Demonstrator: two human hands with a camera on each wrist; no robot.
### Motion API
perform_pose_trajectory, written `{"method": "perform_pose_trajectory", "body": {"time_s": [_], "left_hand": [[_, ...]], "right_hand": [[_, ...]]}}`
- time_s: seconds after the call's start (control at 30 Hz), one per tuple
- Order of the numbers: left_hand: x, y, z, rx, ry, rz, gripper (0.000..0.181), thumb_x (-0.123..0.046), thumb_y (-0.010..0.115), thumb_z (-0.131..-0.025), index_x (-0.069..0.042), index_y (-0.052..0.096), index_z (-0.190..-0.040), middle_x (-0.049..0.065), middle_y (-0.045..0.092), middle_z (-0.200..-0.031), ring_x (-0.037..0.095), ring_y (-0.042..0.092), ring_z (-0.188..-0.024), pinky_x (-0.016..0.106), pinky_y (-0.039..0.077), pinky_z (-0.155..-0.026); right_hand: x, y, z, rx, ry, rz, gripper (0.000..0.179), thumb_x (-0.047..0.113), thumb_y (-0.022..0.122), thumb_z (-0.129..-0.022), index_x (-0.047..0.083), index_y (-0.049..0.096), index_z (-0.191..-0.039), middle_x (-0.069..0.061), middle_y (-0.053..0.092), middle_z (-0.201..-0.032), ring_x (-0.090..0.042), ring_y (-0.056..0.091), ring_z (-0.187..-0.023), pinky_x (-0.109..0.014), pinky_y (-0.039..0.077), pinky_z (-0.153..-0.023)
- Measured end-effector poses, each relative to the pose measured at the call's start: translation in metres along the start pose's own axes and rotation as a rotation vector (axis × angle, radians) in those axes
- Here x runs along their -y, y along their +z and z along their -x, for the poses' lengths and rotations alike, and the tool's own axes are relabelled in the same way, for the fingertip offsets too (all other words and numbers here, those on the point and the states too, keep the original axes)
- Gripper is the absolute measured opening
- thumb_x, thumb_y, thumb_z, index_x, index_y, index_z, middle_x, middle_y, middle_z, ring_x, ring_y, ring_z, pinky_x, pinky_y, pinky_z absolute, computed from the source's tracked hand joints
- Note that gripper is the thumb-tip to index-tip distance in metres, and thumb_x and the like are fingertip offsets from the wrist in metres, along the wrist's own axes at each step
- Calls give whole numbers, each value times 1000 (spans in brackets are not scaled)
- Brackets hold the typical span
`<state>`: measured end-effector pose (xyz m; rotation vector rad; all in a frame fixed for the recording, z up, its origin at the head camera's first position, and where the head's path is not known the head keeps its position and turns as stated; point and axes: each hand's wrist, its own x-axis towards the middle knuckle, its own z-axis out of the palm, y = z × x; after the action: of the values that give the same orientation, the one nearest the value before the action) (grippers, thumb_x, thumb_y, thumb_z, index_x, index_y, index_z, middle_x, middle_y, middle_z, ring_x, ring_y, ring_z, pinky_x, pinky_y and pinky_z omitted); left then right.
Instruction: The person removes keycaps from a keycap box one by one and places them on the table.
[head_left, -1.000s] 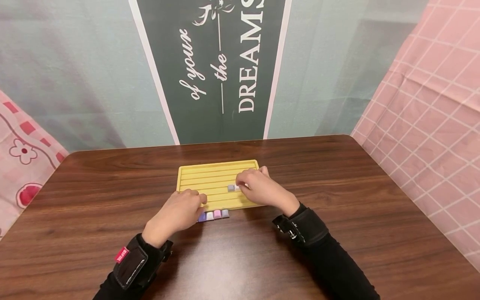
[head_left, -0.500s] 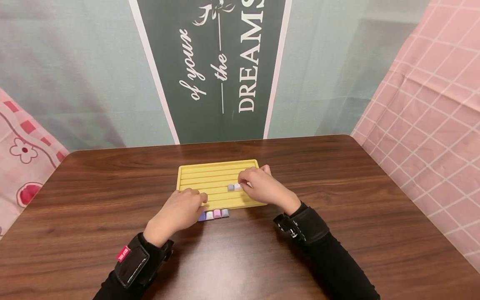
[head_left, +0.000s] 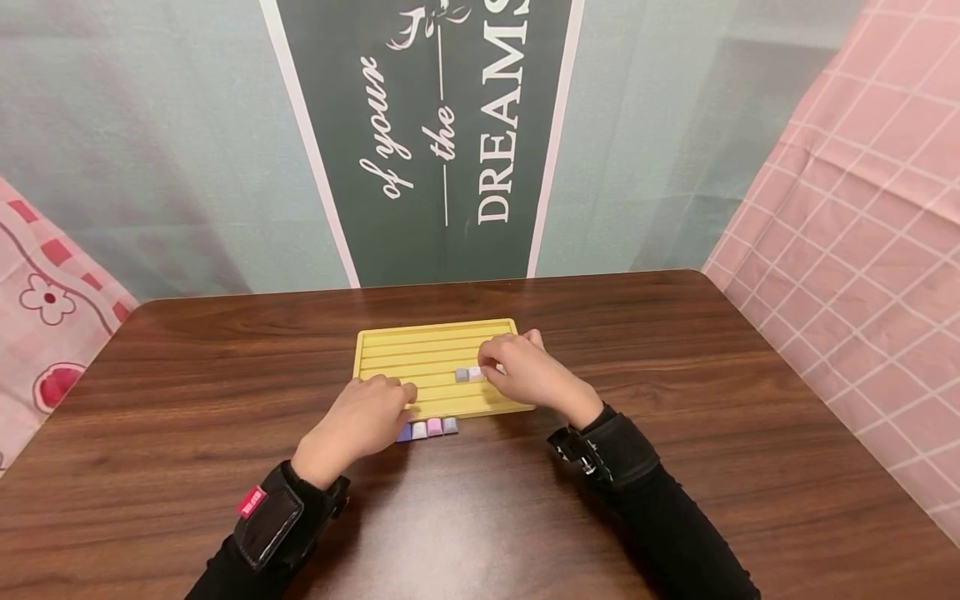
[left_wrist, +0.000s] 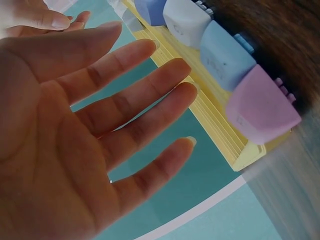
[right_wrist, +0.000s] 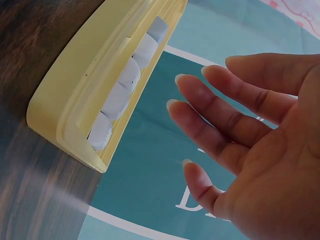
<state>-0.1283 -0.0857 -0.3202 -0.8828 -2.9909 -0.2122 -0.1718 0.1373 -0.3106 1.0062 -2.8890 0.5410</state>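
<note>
A yellow ridged tray lies on the table. In one of its grooves sit a grey keycap and several white keycaps. My right hand hovers over the tray's right part beside that row, hiding some of it; its fingers are loosely extended and hold nothing. Along the front edge of the tray, a row of keycaps includes a pink keycap and a blue keycap. My left hand covers this row's left end, where the left wrist view shows a light blue keycap. Its fingers are relaxed, with nothing held.
Brown wooden tabletop surrounds the tray. A printed green curtain hangs behind the table's far edge. Pink checked cloth borders the right side, and patterned cloth borders the left.
My right hand has shifted slightly right, showing more of the white keycap beside the grey one. The left hand has barely moved. The keycaps in view stay in place.
</note>
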Motion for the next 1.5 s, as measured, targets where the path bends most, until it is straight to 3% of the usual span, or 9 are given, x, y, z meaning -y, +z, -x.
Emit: {"method": "perform_pose_trajectory", "body": {"time_s": [0.43,0.73,1.03,1.5], "left_hand": [[-3,-3,-13,-3,-11,-19,18,-17,68,-82,-4,64,-94,6,63,-78,24,60,-73,38,46,-59],[-8,-4,-34,12,-10,26,18,-18,66,-83,-5,65,-95,7,65,-83,22,61,-75,40,47,-63],[-13,2,-51,-26,0,12,15,-17,67,-83,-7,65,-93,7,63,-83,25,60,-77,41,46,-64],[-20,4,-67,35,-42,-5,5,-15,62,-85,-10,60,-85,4,56,-73,22,57,-73,40,42,-61]], "right_hand": [[-1,-3,0,16,28,-13,8,11,61,-85,13,61,-77,7,58,-75,-10,52,-72,-38,24,-70],[-2,-6,-1,17,46,-19,11,12,60,-85,13,61,-74,7,58,-73,-12,52,-72,-38,24,-70],[-4,-6,0,4,47,-26,9,12,61,-84,13,62,-75,6,59,-75,-13,53,-74,-40,24,-70],[-9,-7,1,5,68,-33,9,11,59,-84,13,61,-75,5,60,-77,-20,56,-79,-40,24,-71]]}}
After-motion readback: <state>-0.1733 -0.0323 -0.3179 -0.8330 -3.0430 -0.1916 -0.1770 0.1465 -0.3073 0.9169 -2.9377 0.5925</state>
